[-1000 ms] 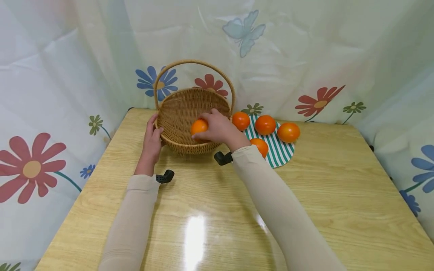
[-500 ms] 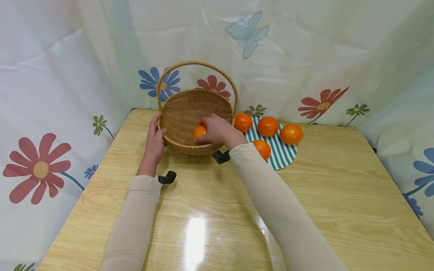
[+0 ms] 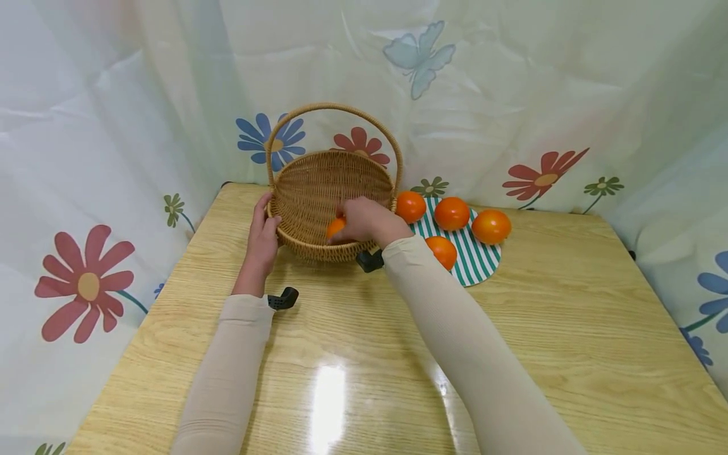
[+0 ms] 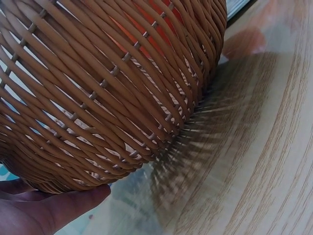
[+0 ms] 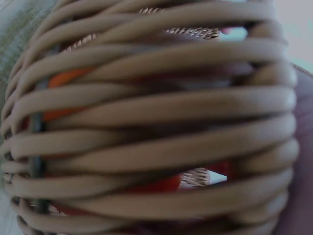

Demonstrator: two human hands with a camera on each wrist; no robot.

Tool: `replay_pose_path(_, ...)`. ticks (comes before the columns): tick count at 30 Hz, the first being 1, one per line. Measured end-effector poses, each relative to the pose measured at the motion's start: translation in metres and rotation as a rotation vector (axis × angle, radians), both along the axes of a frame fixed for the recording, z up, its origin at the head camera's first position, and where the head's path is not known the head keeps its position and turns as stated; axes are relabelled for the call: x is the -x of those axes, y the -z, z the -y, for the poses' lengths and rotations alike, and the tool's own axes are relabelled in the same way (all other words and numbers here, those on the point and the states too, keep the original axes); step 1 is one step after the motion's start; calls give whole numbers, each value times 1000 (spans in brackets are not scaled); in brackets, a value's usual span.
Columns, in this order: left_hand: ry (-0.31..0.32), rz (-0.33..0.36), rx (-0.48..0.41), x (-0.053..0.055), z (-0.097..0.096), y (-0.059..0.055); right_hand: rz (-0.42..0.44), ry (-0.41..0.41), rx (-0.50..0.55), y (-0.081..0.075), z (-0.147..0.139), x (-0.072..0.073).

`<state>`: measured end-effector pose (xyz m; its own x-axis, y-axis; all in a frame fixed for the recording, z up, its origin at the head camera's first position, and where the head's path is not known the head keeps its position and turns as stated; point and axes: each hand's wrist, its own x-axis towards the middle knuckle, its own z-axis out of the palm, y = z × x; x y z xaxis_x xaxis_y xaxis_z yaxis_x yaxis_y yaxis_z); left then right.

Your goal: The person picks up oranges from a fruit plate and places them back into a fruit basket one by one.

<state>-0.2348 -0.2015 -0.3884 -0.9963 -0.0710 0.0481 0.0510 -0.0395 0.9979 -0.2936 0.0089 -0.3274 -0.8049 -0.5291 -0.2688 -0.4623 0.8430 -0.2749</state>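
Note:
A woven wicker basket [image 3: 318,174] with a tall arched handle stands at the back left of the table. My left hand [image 3: 263,243] grips its left rim; in the left wrist view the thumb of the left hand [image 4: 49,210] presses against the weave. Reaching over the front rim, my right hand [image 3: 366,221] holds a round, glossy orange-red fruit [image 3: 335,229] low inside the basket. Most of that fruit is hidden by the hand and the rim. Blurred basket strands [image 5: 166,110] fill the right wrist view, with orange-red showing through the gaps.
Right of the basket lies a green-and-white striped round mat [image 3: 476,259]. Several similar orange-red fruits [image 3: 452,213] rest on it, one partly behind my right sleeve [image 3: 449,316]. A flowered curtain [image 3: 500,76] hangs behind the wooden table [image 3: 569,303].
My right hand has sunk lower into the basket with the fruit, which now shows less above the front rim. The left hand keeps its hold on the rim. The head view has shifted slightly.

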Motion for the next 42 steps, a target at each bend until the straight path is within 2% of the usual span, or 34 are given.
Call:
replay_pose_path(17, -3, -4, 3, 0, 0, -1, 19, -9, -62, -5, -1, 2)
replay_pose_path(27, -11, 7, 1, 2, 0, 2, 35, 11, -41, -8, -4, -1)
replay_pose_path(34, -17, 26, -17, 3, 0, 3, -11, 37, 13, -12, -12, -5)
replay_pose_path(42, -23, 39, -9, 2, 0, 3, -97, 14, 108, -19, -28, -13)
